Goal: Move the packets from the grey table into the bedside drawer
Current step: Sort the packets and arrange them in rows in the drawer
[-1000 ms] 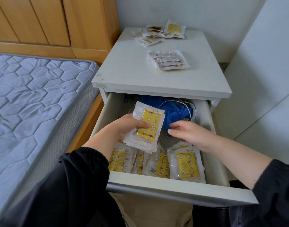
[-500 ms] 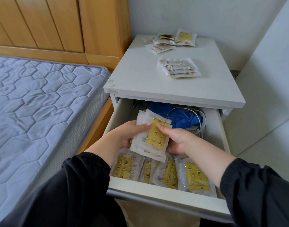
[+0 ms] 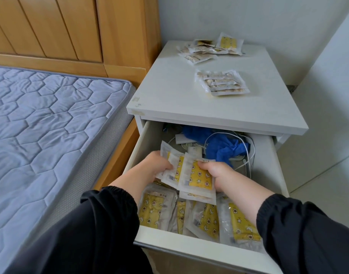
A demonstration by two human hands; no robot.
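Left grip (image 3: 159,167) and right grip (image 3: 215,173) both clutch a fanned stack (image 3: 197,177) of packets inside the open drawer (image 3: 189,247), above the row (image 3: 205,218) at its near end; piles (image 3: 222,83) sit on the desk (image 3: 179,95).

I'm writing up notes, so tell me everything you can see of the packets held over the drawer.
The held packets are a small bundle of flat pouches, clear to whitish plastic by the look, with yellow inserts printed with stars and small figures. They are fanned apart and tilted, above the front half of the open drawer. The left hand pinches their left edge; the right hand grips the upper right. Their lower edge overlaps the packets lying in the drawer; contact cannot be told.
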